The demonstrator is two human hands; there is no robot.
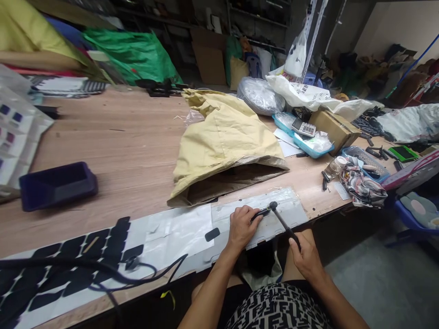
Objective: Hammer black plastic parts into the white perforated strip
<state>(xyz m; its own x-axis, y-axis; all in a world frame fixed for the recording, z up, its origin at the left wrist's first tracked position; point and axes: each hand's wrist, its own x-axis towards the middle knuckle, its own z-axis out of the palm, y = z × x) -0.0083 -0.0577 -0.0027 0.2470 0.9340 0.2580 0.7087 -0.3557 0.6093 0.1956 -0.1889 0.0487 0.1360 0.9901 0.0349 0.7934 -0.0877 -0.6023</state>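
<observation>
My right hand point(307, 256) is closed around the dark grip of a small hammer point(283, 221) with a round black head. The hammer's head is at the tip of a small dark, slim piece point(262, 213), which my left hand point(243, 224) pinches against the work surface. Fingers cover part of this piece, so its kind is unclear. Under both lies a whitish, worn sheet point(291, 205) along the table's near edge. A black rounded patch point(212, 235) rests to the left of my left hand. Just beyond is a yellow cloth sack point(229, 132), its mouth facing me.
A dark blue tray point(58, 186) stands at left. Black patches point(116, 235) and a black cable point(113, 274) lie at near left. To the right are a blue basket point(317, 151) with a calculator, a cardboard box point(334, 128) and a cloth point(363, 183). Another person's yellow sleeve point(30, 32) shows top left.
</observation>
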